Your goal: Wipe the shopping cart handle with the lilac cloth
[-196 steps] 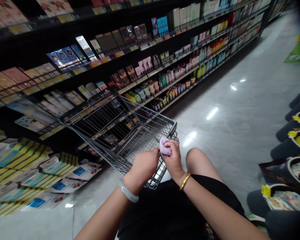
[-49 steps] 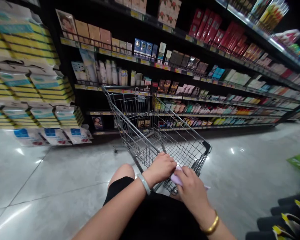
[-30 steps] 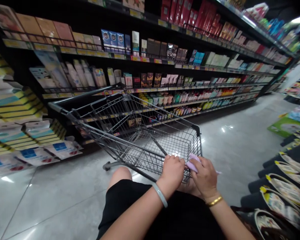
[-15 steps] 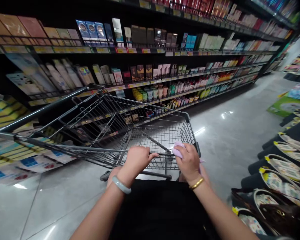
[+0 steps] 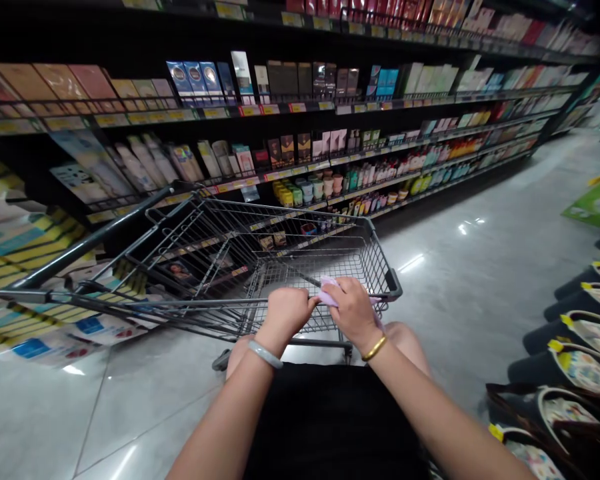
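A grey metal shopping cart (image 5: pixel 380 263) stands sideways before me, its wire basket holding nothing that I can see. My left hand (image 5: pixel 289 312), with a pale bangle at the wrist, is closed round the cart's near top rail. Just right of it, my right hand (image 5: pixel 353 308) presses a light purple cloth (image 5: pixel 329 291) onto the same rail, its fingers wrapped over the cloth. Part of the cloth is hidden under the palm. The two hands are almost touching. The cart's push handle (image 5: pixel 95 240) is off to the left.
Long black shelves (image 5: pixel 300 110) of boxed and bottled goods run behind the cart. Bagged packs (image 5: pixel 55 327) fill a yellow-striped rack at left. Dark buckets (image 5: pixel 535 333) of packets line the right side. The grey tiled floor (image 5: pixel 460 287) lies between.
My right hand has slid left along the rail with the cloth, coming close to my left hand. The left hand keeps its grip. The view has shifted slightly.
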`<state>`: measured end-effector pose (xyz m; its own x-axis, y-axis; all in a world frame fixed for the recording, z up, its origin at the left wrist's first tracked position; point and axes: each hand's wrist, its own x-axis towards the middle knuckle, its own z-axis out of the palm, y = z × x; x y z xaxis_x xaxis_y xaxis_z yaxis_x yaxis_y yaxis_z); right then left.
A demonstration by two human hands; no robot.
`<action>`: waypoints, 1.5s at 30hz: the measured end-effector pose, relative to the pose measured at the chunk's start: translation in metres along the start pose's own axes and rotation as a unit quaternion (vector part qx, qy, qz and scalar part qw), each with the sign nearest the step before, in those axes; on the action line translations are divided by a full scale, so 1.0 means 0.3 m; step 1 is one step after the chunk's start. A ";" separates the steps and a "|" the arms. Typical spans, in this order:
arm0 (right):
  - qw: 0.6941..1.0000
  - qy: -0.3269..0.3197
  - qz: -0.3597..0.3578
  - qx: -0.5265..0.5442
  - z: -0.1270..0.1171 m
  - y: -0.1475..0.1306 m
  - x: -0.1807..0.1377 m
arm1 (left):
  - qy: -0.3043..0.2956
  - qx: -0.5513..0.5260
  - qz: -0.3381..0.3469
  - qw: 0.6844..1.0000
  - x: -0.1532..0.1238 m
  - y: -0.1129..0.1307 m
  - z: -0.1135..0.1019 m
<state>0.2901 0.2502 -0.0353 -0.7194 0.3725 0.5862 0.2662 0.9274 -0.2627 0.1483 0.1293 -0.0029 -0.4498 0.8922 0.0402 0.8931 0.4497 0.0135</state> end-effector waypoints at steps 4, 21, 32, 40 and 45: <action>1.000 0.022 -0.011 -0.015 0.017 0.050 0.005 | 0.000 -0.010 -0.012 1.000 0.018 0.006 0.007; 0.999 -0.037 0.000 -0.006 0.040 0.060 0.122 | -0.107 -0.007 0.106 0.989 0.113 -0.090 -0.049; 0.989 0.052 0.135 -0.030 0.038 0.161 0.044 | -0.146 -0.099 0.020 0.984 0.145 -0.129 -0.026; 0.995 0.033 -0.052 0.077 0.178 0.011 -0.014 | -0.146 -0.098 0.016 0.984 0.174 -0.133 -0.015; 0.997 0.045 0.033 0.059 0.253 0.194 -0.165 | -0.136 -0.087 0.033 0.986 0.168 -0.132 -0.021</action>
<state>0.2926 0.2834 -0.1377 -0.6412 0.4397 0.6289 0.2310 0.8922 -0.3882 0.0902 0.1560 0.0050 -0.3539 0.9084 -0.2226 0.8978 0.3966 0.1914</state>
